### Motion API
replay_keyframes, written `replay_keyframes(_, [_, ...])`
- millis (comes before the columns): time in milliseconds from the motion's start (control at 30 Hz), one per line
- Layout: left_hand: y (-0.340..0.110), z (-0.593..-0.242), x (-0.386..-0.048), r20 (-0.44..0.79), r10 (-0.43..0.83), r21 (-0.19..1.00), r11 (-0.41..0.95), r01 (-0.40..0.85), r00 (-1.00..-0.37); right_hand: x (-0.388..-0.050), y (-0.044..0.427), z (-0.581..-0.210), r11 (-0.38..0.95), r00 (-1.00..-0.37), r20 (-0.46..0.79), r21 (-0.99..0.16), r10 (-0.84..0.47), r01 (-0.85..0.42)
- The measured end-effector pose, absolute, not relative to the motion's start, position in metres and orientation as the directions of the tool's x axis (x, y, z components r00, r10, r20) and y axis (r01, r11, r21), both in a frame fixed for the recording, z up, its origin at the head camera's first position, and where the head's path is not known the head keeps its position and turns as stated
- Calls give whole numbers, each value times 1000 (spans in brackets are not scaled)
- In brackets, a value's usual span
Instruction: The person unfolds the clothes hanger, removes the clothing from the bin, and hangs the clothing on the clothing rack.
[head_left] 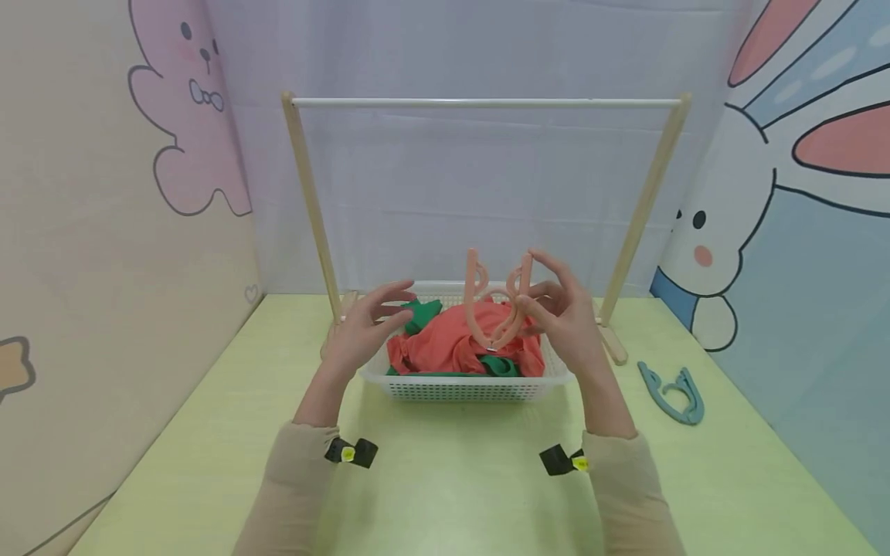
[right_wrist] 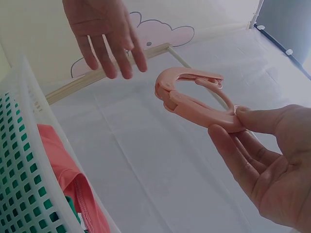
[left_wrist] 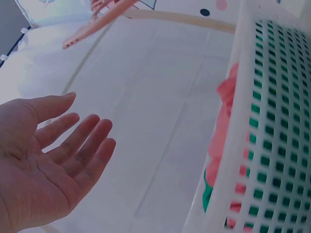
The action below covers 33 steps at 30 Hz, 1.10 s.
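Your right hand [head_left: 568,328] pinches one arm of a pink folding hanger [head_left: 470,297] between thumb and fingers. The hanger is raised in front of you, folded into a narrow U, its hinge pointing down and both arm ends up; from the head view it overlaps the coral-red garment [head_left: 441,340]. Your left hand [head_left: 368,328] is spread, fingers apart and slightly bent, near the basket's left end and apart from the hanger.

The white perforated basket [head_left: 466,391] sits on the pale green tabletop [head_left: 452,486] between your forearms and the rack, with the garment heaped inside it among pieces of green cloth [head_left: 422,316]. A blue-green folding hanger [head_left: 655,388] lies to the right of the basket, well apart from it. The clothes rack [head_left: 487,103], with its white rod and wooden legs, stands over the basket's far side.
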<state>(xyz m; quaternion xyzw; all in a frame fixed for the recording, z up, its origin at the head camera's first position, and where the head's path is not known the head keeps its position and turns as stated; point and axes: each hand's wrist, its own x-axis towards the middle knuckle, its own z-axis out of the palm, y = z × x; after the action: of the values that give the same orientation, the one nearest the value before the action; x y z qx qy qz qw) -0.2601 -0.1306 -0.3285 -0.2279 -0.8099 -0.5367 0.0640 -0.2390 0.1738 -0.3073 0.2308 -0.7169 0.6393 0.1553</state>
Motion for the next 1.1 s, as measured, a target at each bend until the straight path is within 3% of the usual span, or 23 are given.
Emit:
replay_keyframes(300, [-82,-317,-257,422,336,881,65,468,-842,-230,175,-310,69,-843,521,-843,-133,-533])
replay_keyframes(800, [-61,-315,-263,465,311,863,53,503,-829,-234,164,-310,142,-863,481,-853,-155,-502])
replay_keyframes(1100, [-68,-316,-262,455,350,858,73,509,-819,-230,162,-311,108,-880,442,-880,-174,-463])
